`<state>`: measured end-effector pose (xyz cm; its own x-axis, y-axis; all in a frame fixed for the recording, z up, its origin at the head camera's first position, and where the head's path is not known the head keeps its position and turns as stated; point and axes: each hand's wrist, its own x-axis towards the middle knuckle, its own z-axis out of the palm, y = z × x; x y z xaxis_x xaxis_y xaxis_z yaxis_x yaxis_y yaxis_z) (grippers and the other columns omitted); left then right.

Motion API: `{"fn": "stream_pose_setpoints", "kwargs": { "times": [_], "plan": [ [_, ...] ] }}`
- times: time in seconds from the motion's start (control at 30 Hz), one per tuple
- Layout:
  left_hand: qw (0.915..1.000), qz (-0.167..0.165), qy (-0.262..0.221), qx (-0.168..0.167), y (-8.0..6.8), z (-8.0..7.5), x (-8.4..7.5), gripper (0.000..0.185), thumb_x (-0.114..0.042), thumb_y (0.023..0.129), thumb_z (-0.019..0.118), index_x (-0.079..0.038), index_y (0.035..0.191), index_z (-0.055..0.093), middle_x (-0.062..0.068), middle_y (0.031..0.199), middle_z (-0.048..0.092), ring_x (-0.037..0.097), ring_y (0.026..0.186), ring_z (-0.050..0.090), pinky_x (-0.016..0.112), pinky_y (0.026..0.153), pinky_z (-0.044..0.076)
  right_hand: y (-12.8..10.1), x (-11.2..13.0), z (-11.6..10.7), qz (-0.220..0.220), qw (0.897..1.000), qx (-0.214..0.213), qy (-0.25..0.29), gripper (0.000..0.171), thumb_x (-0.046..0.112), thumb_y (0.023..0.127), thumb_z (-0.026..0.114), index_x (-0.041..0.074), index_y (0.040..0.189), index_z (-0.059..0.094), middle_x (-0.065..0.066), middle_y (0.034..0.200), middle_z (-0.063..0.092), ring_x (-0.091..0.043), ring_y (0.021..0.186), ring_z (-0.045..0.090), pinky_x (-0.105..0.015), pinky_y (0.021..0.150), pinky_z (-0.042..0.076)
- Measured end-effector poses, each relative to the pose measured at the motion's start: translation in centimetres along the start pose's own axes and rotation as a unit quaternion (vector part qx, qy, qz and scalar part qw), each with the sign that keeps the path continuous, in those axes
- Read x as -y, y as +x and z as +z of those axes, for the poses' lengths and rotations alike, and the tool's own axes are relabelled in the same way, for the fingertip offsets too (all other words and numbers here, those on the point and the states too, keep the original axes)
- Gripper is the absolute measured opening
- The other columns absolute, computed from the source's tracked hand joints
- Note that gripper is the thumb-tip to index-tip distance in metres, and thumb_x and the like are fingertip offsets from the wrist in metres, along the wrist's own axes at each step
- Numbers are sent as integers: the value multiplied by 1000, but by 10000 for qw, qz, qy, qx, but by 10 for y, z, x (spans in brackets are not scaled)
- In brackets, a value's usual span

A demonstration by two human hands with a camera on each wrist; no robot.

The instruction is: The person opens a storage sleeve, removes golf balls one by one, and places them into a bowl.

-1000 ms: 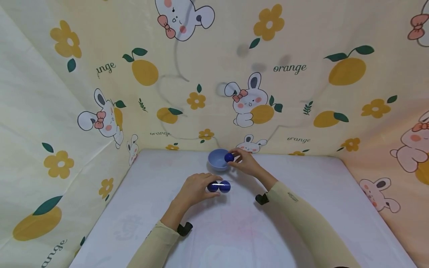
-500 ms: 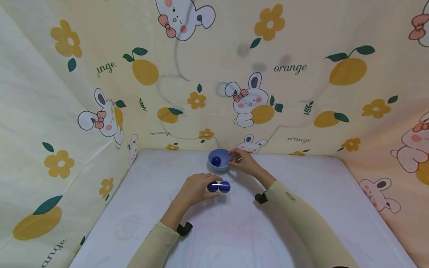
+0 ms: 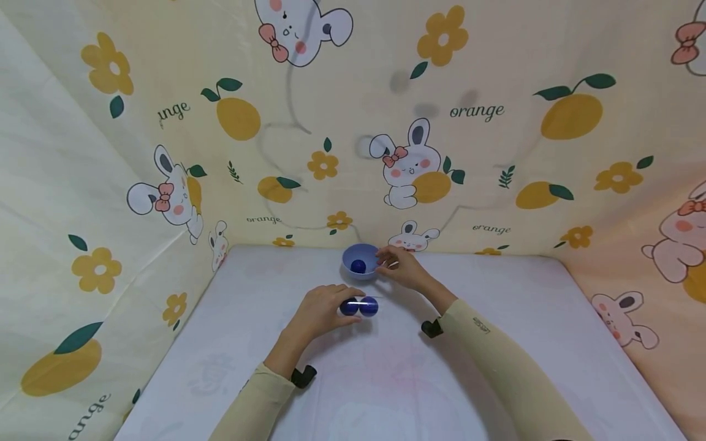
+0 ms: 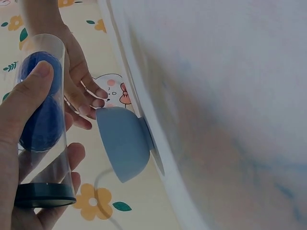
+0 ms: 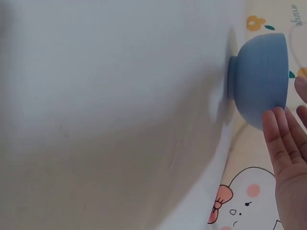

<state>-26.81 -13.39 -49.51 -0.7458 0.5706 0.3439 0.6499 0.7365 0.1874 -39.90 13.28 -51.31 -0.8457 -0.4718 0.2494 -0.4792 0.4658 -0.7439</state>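
Observation:
A light blue bowl [image 3: 360,261] stands at the far middle of the white table [image 3: 496,343], with one dark blue ball [image 3: 358,266] inside it. My right hand [image 3: 399,267] hovers at the bowl's right rim, fingers relaxed and holding nothing; in the right wrist view its fingertips [image 5: 276,129] lie beside the bowl [image 5: 261,79]. My left hand [image 3: 325,308] grips a clear tube [image 3: 361,306] lying on its side, with two dark blue balls in it. In the left wrist view the tube [image 4: 41,124] has a dark cap at one end, and the bowl [image 4: 122,143] sits just beyond it.
Cloth walls printed with rabbits and oranges [image 3: 419,165] close in the table at the back and on both sides. Bare white tabletop stretches in front of and beside the hands.
A second ago my right hand held a blue ball over the bowl's rim. That ball now lies in the bowl and the hand is empty. My left hand and the tube stayed put.

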Motion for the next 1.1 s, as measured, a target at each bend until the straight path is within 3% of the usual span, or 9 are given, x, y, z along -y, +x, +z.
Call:
{"fn": "stream_pose_setpoints", "kwargs": {
  "times": [0.23,0.8,1.1],
  "plan": [
    [10000,-37,-21,70,1,0,0,53,-46,87,90,-28,134,71,-4,118,78,18,102,74,41,88,60,-4,2,0,-183,9996,-27,201,40,4,96,80,-5,132,65,-24,118,73,-32,104,73,-42,93,62],
    [10000,21,25,23,-1,0,2,53,-45,87,90,-27,133,72,-5,116,78,17,101,74,40,87,60,-29,18,-1,-153,9990,226,350,41,13,100,79,-1,136,65,-10,120,73,-24,106,71,-45,94,61],
    [9999,-83,-142,47,-1,-4,2,53,-43,88,91,-26,134,71,0,117,79,17,100,74,41,89,60,-49,32,-1,-197,9984,280,454,36,20,103,75,2,134,67,-7,118,74,-22,105,71,-38,94,60]
  ]
}}
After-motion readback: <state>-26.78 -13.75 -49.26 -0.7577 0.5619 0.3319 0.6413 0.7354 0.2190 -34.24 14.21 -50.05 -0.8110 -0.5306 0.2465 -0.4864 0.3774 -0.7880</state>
